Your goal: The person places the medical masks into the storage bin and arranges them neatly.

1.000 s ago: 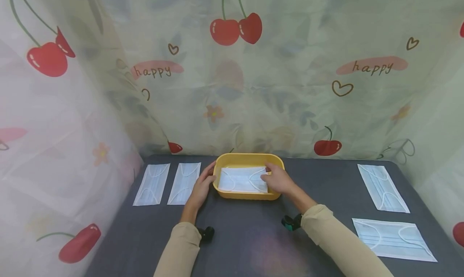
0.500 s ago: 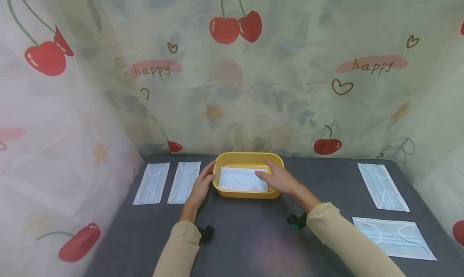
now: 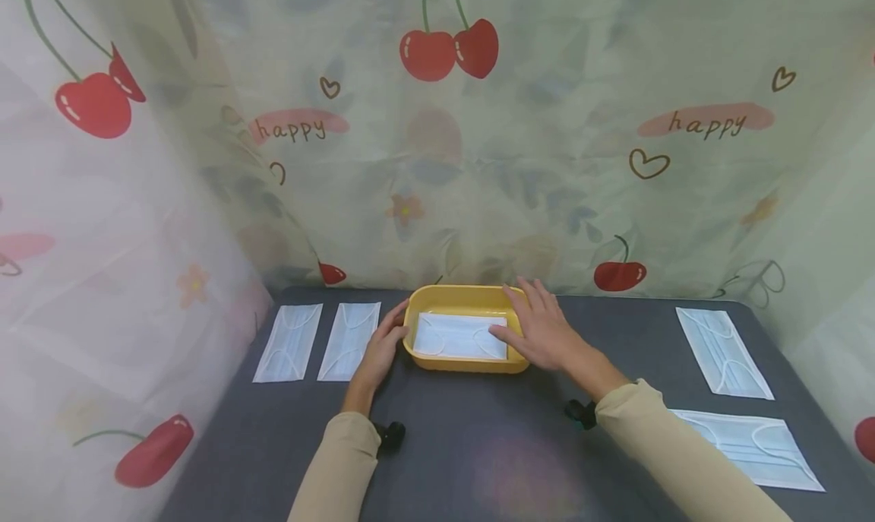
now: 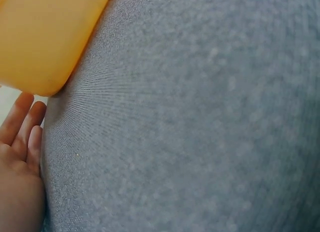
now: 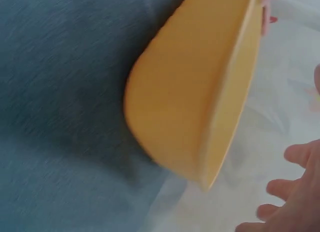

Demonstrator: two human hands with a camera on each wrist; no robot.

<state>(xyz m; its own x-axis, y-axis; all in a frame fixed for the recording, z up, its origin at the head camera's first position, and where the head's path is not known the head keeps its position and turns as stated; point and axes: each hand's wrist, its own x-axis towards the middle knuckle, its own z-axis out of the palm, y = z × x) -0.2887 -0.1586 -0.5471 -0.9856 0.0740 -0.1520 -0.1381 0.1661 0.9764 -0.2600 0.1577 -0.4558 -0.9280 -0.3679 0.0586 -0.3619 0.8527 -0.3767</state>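
A yellow plastic basket [image 3: 472, 365] stands at the back middle of the table, with a pale blue face mask [image 3: 451, 335] lying flat inside. My left hand [image 3: 376, 355] rests against the basket's left end in the head view. In the left wrist view its fingers [image 4: 19, 119] look nearly straight beside the yellow wall. My right hand [image 3: 547, 330] hovers over the basket's right end, fingers spread and holding nothing. The right wrist view shows these fingers [image 5: 297, 187] apart from the basket rim.
Two face masks lie left of the basket, an outer mask [image 3: 289, 343] and an inner mask [image 3: 349, 342]. At the right are an upper mask [image 3: 726, 352] and a lower mask [image 3: 766, 450], partly behind my right sleeve. A patterned curtain [image 3: 547, 127] borders the dark table [image 3: 465, 446].
My right hand has let go of the mask in the basket, lifted up and rightward, and spread its fingers. The left hand has stayed at the basket's left end.
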